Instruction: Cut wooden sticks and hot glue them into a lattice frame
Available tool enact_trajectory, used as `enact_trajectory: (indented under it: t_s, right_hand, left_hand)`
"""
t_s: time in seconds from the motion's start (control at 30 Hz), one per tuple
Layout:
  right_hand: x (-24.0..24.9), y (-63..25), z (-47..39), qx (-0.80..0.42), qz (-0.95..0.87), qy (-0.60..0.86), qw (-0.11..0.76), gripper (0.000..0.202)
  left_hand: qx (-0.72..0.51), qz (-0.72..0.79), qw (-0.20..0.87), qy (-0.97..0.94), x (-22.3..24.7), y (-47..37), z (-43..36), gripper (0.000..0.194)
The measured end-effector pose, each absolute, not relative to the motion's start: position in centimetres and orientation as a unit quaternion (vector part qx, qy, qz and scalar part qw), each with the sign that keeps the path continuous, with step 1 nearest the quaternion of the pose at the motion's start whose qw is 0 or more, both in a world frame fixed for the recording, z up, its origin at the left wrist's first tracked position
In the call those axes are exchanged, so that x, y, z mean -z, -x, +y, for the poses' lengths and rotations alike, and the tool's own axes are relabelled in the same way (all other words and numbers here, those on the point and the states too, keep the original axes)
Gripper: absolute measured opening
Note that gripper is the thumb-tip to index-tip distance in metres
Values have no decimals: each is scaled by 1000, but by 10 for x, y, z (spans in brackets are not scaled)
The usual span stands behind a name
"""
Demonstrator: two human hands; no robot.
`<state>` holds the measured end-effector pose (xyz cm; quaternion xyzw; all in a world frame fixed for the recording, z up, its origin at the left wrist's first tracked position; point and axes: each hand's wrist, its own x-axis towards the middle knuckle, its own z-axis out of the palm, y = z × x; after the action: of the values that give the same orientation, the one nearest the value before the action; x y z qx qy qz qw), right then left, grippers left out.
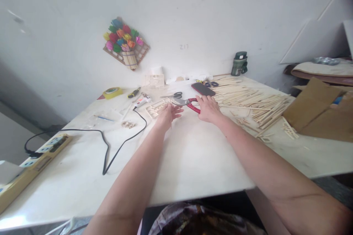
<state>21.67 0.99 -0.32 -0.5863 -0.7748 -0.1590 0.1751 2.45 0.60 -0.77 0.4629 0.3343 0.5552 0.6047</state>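
In the middle of the head view my right hand [209, 108] grips the red handles of the pruning shears [193, 105]. Their metal blades point left, toward my left hand [168, 114]. That hand is closed, with thumb and fingers pinched beside the blade tips; what it holds is too small to name. Just left of it lies a small frame of pale wooden sticks [152, 111], partly covered by the hand. Black-handled scissors [178, 95] rest on the table behind the blades.
Many thin wooden sticks [248, 99] spread over the right side, near a cardboard box [320, 114]. A phone [203, 89] lies behind my right hand. At left are a glue gun [142, 101], its black cord, yellow tape [112, 92] and a power strip [38, 165].
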Motion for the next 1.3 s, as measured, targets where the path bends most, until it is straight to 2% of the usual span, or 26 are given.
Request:
enact_trajectory:
  t_s: [0.2, 0.47, 0.7, 0.97, 1.3]
  right_hand:
    - [2, -219, 14, 123, -764, 603, 195, 70]
    - [-4, -234, 25, 98, -680, 664, 294, 77]
    - [2, -229, 25, 106, -708, 647, 262, 77]
    - [5, -226, 21, 76, -753, 595, 269, 52]
    - [6, -223, 16, 7, -816, 512, 270, 56]
  left_hand:
    - [-545, 376, 567, -491, 12, -22, 9, 27]
    - [-515, 450, 536, -494, 10, -24, 11, 21]
    - [-503, 469, 510, -517, 12, -16, 15, 22]
    - [-508, 463, 429, -587, 4, -4, 15, 26]
    - [-526, 435, 393, -616, -1, -9, 6, 31]
